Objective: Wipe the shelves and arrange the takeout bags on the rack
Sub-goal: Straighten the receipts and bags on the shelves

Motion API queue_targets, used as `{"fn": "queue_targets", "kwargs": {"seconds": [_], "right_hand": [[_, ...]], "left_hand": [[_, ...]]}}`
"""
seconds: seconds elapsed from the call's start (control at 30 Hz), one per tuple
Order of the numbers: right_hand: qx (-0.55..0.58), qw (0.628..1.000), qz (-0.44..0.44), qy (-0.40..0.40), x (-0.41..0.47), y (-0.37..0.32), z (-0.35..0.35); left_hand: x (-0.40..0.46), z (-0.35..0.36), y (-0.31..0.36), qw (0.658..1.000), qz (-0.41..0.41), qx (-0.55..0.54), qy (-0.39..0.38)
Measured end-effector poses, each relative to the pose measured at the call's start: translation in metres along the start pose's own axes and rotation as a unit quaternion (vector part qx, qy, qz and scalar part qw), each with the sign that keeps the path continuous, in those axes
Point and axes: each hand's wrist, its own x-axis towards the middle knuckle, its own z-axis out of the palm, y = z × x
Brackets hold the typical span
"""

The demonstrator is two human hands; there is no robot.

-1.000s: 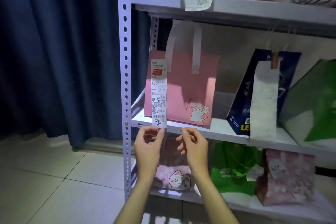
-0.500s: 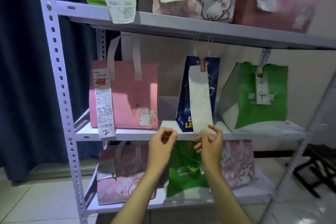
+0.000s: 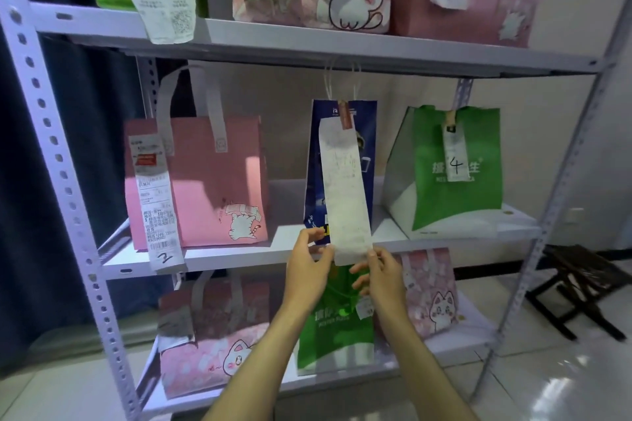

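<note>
Takeout bags are already standing in rows on all three shelves of the metal rack [image 3: 85, 249]; no cloth is showing. Left grip [image 3: 307, 270] and right grip [image 3: 383, 278] are pinching the thin paper receipt [image 3: 345, 195] hanging from the glossy blue paper bag [image 3: 367, 133] directly above them.

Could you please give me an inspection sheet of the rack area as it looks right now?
Surface: middle shelf bare between bags.
Job's things: pink bag, blue bag, green bag upright on it; more bags above and below.
Clutter: nothing seen.
Grippers: left hand and right hand pinch the blue bag's receipt at its lower end.
Cables: nothing seen.
Surroundings: curtain left, stool right.
</note>
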Motion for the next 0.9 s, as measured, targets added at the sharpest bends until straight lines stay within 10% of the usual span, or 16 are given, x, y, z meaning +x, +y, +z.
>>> {"fn": "queue_targets", "kwargs": {"seconds": [0.47,0.9], "right_hand": [[-0.005,0.999,-0.033,0.008,0.0,-0.022,-0.031],[0.035,0.993,-0.065,0.093,0.062,-0.062,-0.129]], "left_hand": [[0.0,0.019,0.019,0.994,0.09,-0.023,0.059],[0.04,0.111,0.069,0.985,0.108,-0.053,-0.122]]}}
